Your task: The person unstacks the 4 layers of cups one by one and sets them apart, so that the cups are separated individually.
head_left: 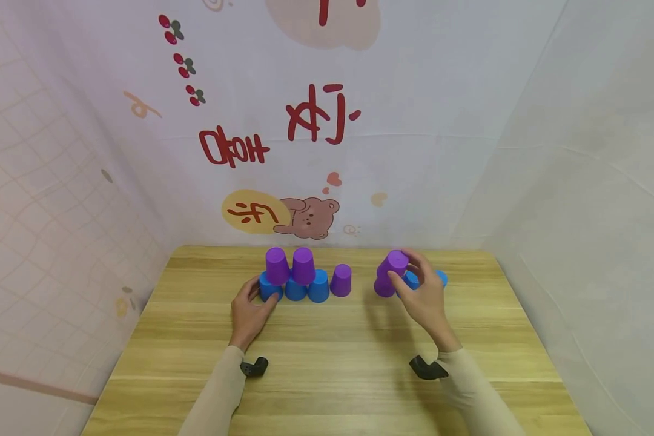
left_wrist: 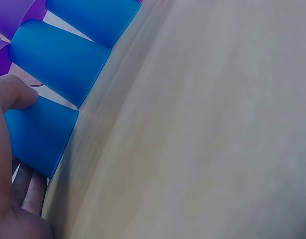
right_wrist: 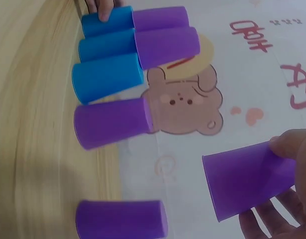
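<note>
My left hand (head_left: 249, 313) grips the leftmost blue cup (left_wrist: 43, 134), thumb on its near side and fingers round the far side. That cup stands upside down in a row with a middle blue cup (left_wrist: 61, 62) and a right blue cup (head_left: 318, 286). Two purple cups (head_left: 276, 266) rest on this row, side by side. In my right hand (head_left: 426, 300) a purple cup (right_wrist: 247, 179) is held between thumb and fingers, mouth down and off the table. Just below it, another purple cup (head_left: 384, 287) stands upside down; the right wrist view shows the two apart.
A single purple cup (head_left: 341, 281) stands right of the blue row. Behind my right hand are blue cups (head_left: 411, 280), partly hidden by it. The wooden table (head_left: 327, 363) meets a printed white cloth (head_left: 414, 151) at its back edge.
</note>
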`<action>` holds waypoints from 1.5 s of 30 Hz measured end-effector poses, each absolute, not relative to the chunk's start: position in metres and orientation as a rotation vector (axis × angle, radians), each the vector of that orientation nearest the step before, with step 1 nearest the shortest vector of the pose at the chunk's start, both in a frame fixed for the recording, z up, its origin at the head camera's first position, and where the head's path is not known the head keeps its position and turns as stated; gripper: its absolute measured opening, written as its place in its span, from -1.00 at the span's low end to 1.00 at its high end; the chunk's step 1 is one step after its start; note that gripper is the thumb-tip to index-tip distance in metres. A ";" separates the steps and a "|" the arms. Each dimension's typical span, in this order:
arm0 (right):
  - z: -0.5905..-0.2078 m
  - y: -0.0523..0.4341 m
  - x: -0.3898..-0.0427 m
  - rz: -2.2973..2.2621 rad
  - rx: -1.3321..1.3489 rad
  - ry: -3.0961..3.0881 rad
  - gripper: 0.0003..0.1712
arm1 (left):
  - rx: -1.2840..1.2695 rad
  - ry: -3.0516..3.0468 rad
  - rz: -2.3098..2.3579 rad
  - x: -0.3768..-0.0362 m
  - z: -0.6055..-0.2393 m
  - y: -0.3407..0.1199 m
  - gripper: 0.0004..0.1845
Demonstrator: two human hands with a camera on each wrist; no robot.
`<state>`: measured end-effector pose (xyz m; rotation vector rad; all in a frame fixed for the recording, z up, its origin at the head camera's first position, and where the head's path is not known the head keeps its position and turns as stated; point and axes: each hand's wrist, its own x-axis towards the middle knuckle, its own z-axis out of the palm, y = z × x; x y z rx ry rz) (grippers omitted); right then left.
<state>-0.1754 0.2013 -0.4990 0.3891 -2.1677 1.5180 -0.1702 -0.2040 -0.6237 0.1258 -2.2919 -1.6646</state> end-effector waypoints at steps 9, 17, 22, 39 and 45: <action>-0.491 0.227 -0.174 1.501 0.375 -2.134 -0.31 | 0.133 -2.293 -1.668 -0.170 -0.625 -0.205 -0.28; -0.484 0.251 -0.172 1.434 0.365 -2.098 -0.29 | 0.115 -2.293 -1.654 -0.172 -0.626 -0.205 -0.27; -0.480 0.265 -0.171 1.418 0.320 -2.074 -0.28 | 0.097 -2.286 -1.654 -0.172 -0.626 -0.206 -0.27; -0.478 0.303 -0.172 1.441 0.082 -2.052 -0.32 | 0.122 -2.315 -1.649 -0.170 -0.627 -0.206 -0.27; -0.481 0.312 -0.174 1.421 0.008 -2.061 -0.33 | 0.122 -2.317 -1.644 -0.171 -0.627 -0.206 -0.28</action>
